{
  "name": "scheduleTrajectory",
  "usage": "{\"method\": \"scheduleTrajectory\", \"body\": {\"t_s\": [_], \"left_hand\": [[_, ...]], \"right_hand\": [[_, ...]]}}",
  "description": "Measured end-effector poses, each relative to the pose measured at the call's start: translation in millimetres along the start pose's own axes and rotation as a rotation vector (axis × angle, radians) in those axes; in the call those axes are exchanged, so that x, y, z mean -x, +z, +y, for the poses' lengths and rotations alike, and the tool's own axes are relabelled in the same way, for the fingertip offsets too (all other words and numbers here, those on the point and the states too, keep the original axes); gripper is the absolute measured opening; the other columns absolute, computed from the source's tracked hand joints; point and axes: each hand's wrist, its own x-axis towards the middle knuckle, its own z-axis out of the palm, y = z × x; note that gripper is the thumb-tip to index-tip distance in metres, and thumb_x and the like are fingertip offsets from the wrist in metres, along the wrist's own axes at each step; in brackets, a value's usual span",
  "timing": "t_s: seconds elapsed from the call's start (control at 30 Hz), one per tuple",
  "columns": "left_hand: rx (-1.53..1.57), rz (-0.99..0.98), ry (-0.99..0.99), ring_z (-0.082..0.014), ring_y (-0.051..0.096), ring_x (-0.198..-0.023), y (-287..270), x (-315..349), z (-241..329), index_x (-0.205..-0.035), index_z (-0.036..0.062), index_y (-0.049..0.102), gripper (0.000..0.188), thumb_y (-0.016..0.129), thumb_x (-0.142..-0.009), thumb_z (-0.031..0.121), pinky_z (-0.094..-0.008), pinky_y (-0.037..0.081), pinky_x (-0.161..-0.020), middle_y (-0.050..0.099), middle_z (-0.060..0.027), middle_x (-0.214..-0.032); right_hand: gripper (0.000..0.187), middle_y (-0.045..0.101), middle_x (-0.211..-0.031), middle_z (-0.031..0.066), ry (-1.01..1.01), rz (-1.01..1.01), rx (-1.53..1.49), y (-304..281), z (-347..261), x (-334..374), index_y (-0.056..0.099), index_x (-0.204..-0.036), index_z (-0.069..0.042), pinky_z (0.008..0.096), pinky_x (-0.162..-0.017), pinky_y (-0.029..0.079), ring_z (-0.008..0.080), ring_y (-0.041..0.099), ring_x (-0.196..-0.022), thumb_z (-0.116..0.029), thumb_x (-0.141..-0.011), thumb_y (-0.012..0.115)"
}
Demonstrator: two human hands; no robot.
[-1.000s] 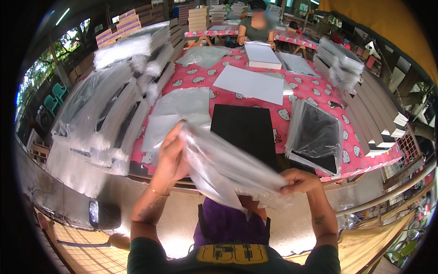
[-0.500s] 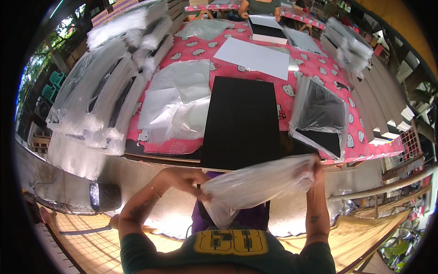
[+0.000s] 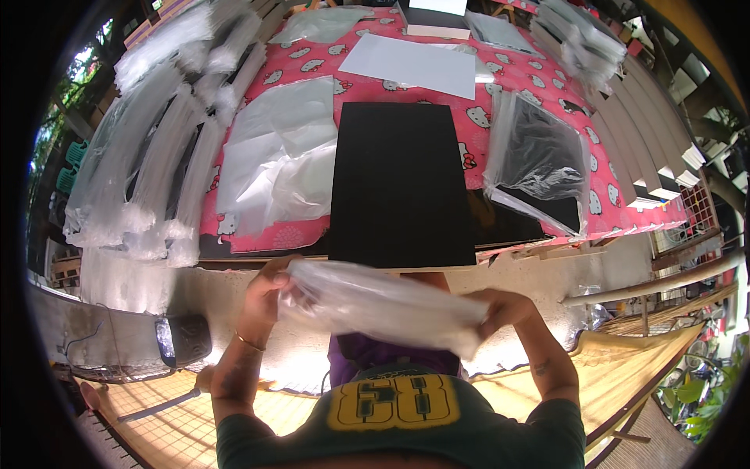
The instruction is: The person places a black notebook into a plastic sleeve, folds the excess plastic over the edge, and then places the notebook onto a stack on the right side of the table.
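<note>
Stretched between my two hands is a clear plastic bag point(image 3: 383, 305), held over my lap just off the table's near edge. My left hand point(image 3: 269, 285) pinches one end of it, slightly higher. At the other end my right hand point(image 3: 500, 309) is closed on the plastic, its fingers partly hidden and blurred. A black board stack point(image 3: 402, 187) lies directly ahead at the table edge. Left of it lie flat clear plastic bags point(image 3: 277, 156). To its right sits a black board in clear wrapping point(image 3: 539, 164).
A pink patterned cloth point(image 3: 301, 66) covers the table. Tall piles of plastic-wrapped packs point(image 3: 141, 164) stand at the left, and board stacks point(image 3: 648, 148) at the right. A white sheet point(image 3: 414, 62) lies farther back, before another black-topped stack point(image 3: 433, 23).
The bag's raised end has switched from my right side to my left. My left hand has risen and my right hand has dropped. The view has tipped lower, so the person opposite is out of sight.
</note>
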Motion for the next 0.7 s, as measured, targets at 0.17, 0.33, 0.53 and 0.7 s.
{"method": "scheduleTrajectory", "body": {"t_s": [0.17, 0.33, 0.53, 0.7], "left_hand": [[-0.602, 0.305, 0.102, -0.0136, 0.055, -0.055, -9, -3, -60, -0.104, -0.0004, 0.050, 0.033, 0.049, -0.073, -0.010, -0.0273, 0.047, -0.050, 0.060, -0.0126, -0.080], [-0.759, 0.620, 0.256, -0.0082, 0.054, -0.055, 8, -16, -90, -0.135, -0.0003, 0.041, 0.051, 0.041, -0.084, -0.004, -0.0217, 0.045, -0.047, 0.060, -0.0081, -0.079], [-0.877, 0.599, 0.182, -0.0073, 0.053, -0.056, 27, 4, -75, -0.129, -0.0009, 0.050, 0.044, 0.044, -0.085, -0.004, -0.0204, 0.044, -0.050, 0.059, -0.0046, -0.073], [-0.336, 0.185, 0.483, -0.0179, 0.059, -0.093, 3, 18, -40, -0.115, 0.0027, 0.056, 0.030, 0.052, -0.086, 0.007, -0.0304, 0.046, -0.082, 0.061, -0.0099, -0.097]], "right_hand": [[0.033, 0.051, -0.070, 0.0012, -0.029, 0.565, 0.212, 1, 9, 10, 0.055, -0.108, 0.002, 0.0228, -0.066, 0.044, 0.0094, 0.055, -0.074, 0.000, -0.076, 0.059], [0.044, 0.051, -0.069, 0.0025, -0.254, 1.338, 0.478, 33, 31, -35, 0.054, -0.123, -0.006, 0.0210, -0.051, 0.038, 0.0049, 0.045, -0.058, 0.005, -0.082, 0.045], [0.028, 0.060, -0.077, 0.0060, -0.394, 1.376, 0.372, 42, 29, -34, 0.060, -0.113, -0.002, 0.0198, -0.049, 0.042, 0.0060, 0.050, -0.054, 0.001, -0.086, 0.051], [0.031, 0.061, -0.093, 0.0100, -0.558, 0.678, -0.157, 41, -20, 17, 0.049, -0.110, -0.004, 0.0301, -0.074, 0.053, 0.0143, 0.060, -0.076, -0.009, -0.082, 0.060]]}}
